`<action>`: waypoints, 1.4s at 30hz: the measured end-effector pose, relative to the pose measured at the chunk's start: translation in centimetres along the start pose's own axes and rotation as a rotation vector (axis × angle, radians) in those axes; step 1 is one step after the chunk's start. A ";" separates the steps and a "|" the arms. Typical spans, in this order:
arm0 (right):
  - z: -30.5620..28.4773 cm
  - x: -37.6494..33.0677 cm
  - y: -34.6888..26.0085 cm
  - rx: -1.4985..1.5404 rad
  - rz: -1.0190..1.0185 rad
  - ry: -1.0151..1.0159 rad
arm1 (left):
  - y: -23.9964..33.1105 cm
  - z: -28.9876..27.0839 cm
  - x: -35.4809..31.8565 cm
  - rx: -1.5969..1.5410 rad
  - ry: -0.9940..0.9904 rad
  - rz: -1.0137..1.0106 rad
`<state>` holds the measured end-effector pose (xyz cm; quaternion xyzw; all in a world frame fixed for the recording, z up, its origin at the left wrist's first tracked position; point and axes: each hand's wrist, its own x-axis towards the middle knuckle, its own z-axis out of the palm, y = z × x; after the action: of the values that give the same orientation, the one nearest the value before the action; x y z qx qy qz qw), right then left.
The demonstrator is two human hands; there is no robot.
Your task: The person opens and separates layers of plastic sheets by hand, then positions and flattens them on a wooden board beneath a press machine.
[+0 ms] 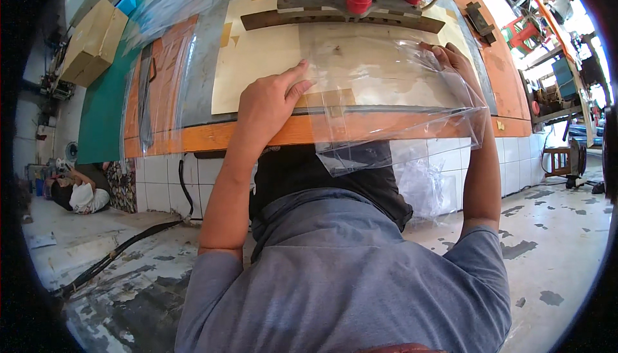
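My left hand [270,99] presses flat, fingers spread, on the clear plastic bag [393,89]; my right hand [450,60] grips its far edge. It lies on the cream sheet [257,57] of the orange workbench [212,137], draping over the white tiled front [161,185].

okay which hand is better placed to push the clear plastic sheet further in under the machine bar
Probably the left hand: it lies flat on the clear plastic sheet, near its middle. The right hand only touches its far corner.

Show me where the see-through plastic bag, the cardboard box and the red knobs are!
clear plastic bag [386,89], head view, on its flat middle.
cardboard box [95,41], head view, on its top face.
red knobs [358,0], head view, on the middle knob.
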<state>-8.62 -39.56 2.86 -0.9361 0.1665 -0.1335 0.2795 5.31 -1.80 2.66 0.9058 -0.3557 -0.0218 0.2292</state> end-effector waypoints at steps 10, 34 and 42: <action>0.3 0.1 0.0 0.105 0.071 -0.032 | -0.9 0.9 -0.1 -0.036 0.068 0.063; 0.3 0.2 0.5 0.085 0.098 -0.044 | -0.4 0.9 -0.3 0.036 0.129 0.073; 1.5 0.8 2.7 0.162 0.058 0.013 | -0.3 0.7 -0.1 0.054 0.076 0.019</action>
<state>-7.98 -41.31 0.20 -0.9044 0.1839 -0.1446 0.3569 5.27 -1.84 1.89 0.9084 -0.3560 0.0244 0.2181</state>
